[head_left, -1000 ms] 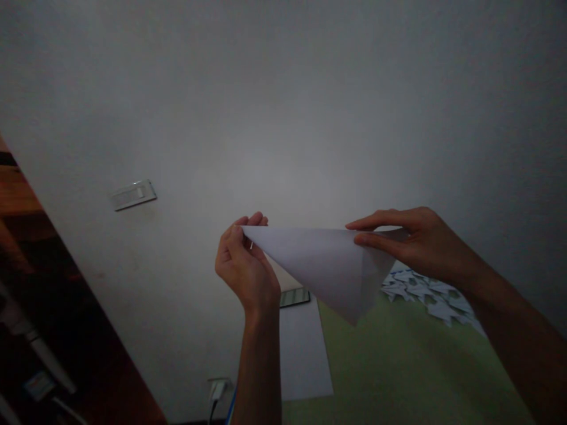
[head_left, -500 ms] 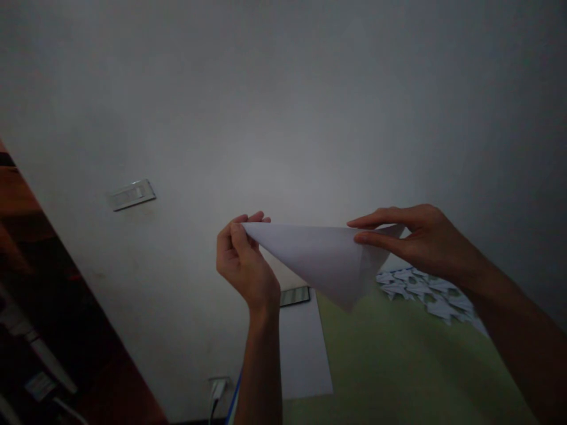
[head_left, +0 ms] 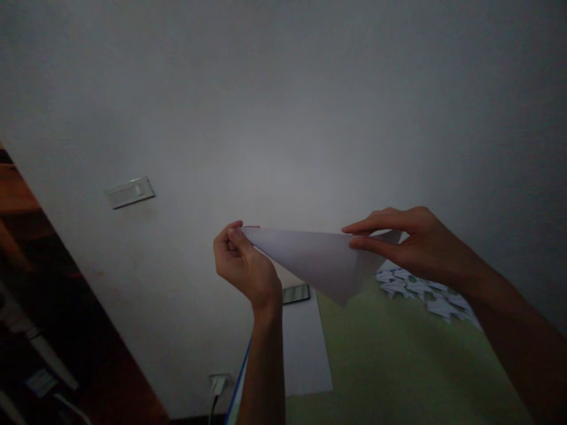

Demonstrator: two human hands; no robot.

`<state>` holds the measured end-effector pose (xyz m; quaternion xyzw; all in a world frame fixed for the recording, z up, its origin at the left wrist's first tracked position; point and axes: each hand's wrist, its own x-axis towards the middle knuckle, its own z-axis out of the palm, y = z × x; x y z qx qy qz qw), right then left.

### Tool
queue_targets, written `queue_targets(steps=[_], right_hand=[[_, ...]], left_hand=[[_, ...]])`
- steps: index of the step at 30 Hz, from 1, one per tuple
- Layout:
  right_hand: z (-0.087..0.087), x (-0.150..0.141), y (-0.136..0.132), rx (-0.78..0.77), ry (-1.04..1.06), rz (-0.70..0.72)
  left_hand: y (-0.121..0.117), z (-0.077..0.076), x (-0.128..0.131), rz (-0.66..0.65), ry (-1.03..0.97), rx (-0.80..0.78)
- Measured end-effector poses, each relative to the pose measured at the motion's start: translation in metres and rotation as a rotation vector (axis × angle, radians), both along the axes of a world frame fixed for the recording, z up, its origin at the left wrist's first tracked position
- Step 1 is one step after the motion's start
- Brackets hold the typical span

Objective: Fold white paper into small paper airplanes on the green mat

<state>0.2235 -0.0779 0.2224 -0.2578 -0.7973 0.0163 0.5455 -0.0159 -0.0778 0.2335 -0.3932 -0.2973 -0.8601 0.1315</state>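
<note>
A folded sheet of white paper point(head_left: 310, 254) is held up in the air, its long crease on top and a corner hanging down. At its pointed left end, my left hand point(head_left: 243, 260) pinches the tip between thumb and fingers. My right hand point(head_left: 398, 236) grips the top crease toward the right end, thumb in front and fingers behind. Part of the paper's right end shows between that thumb and the fingers.
Below lies a green tabletop point(head_left: 390, 360) with white paper point(head_left: 305, 348) and a dark flat object point(head_left: 296, 294) on it. Several folded white paper pieces point(head_left: 420, 289) lie at the right. A switch plate point(head_left: 132, 192) and a plug point(head_left: 218, 386) are on the wall.
Both hands stay on the paper, which has dropped very slightly. The fingers of my left hand have curled in closer around the tip, and my right hand has shifted slightly left.
</note>
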Motion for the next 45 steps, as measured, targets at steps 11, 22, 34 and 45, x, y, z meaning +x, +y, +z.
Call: queue_targets(steps=[11, 22, 34, 45], right_hand=[[0.001, -0.001, -0.002, 0.005, 0.015, 0.011], [-0.006, 0.004, 0.003, -0.051, 0.144, -0.085], [-0.004, 0.000, 0.003, -0.027, 0.130, -0.067], [-0.004, 0.000, 0.005, 0.080, 0.024, 0.009]], left_hand=[[0.003, -0.001, 0.001, -0.016, -0.036, 0.028], [-0.003, 0.003, 0.011, -0.510, 0.022, -0.019], [0.002, -0.002, 0.010, -0.844, 0.012, -0.089], [0.003, 0.001, 0.014, -0.770, -0.040, -0.064]])
